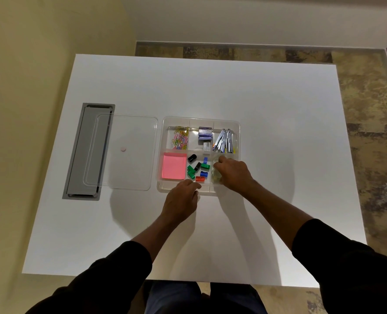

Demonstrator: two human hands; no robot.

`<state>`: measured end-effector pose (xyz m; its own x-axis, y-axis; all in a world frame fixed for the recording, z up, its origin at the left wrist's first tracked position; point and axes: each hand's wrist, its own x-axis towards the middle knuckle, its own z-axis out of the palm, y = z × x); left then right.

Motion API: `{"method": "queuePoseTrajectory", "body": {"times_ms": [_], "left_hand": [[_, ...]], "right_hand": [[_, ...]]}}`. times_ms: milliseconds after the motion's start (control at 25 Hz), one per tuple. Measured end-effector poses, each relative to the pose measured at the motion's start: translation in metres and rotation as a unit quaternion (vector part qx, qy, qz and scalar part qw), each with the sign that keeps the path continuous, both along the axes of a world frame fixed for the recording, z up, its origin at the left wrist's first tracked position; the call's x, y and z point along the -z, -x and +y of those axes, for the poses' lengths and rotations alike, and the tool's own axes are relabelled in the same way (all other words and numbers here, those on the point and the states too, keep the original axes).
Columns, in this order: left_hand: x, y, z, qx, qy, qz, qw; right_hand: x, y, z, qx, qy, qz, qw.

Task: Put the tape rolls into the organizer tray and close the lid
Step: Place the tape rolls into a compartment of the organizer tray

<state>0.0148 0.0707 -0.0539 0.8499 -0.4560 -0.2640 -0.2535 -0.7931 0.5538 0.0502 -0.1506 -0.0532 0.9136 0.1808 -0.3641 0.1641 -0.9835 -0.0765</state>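
Note:
The clear organizer tray (237, 129) sits mid-table, divided into compartments. My right hand (232, 172) reaches into its near right compartment, fingers closed around clear tape rolls (216, 175) that are mostly hidden under the hand. My left hand (181, 200) rests at the tray's near edge, fingers curled against the rim; whether it grips the rim I cannot tell. The clear lid (129, 152) lies flat on the table left of the tray, with a small pink dot on it.
Other compartments hold paper clips (180, 138), a staple box (205, 133), staplers (224, 141), pink sticky notes (174, 166) and several coloured clips (198, 168). A grey cable hatch (83, 152) lies under the lid's left edge. The white table (278, 109) ends near my body.

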Motion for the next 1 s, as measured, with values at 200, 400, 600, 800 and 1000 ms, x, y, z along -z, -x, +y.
{"method": "queuePoseTrajectory", "body": {"times_ms": [200,400,600,800,1000], "left_hand": [[0.002,0.0,0.003,0.009,-0.003,0.003,1.0],[0.002,0.001,0.002,0.007,0.0,0.001,1.0],[0.003,0.0,0.002,0.003,0.003,0.004,1.0],[0.003,0.0,0.002,0.004,0.001,0.006,1.0],[0.005,0.0,0.002,0.007,-0.005,0.007,1.0]], "right_hand": [[0.0,-0.003,-0.004,0.012,-0.028,0.026,0.999],[-0.001,-0.001,-0.012,0.056,-0.074,0.027,0.995],[0.0,0.007,-0.029,0.19,-0.045,-0.127,0.973],[0.014,0.01,-0.035,0.182,0.011,-0.08,0.98],[0.023,0.007,-0.027,0.157,0.037,-0.116,0.98]]}}
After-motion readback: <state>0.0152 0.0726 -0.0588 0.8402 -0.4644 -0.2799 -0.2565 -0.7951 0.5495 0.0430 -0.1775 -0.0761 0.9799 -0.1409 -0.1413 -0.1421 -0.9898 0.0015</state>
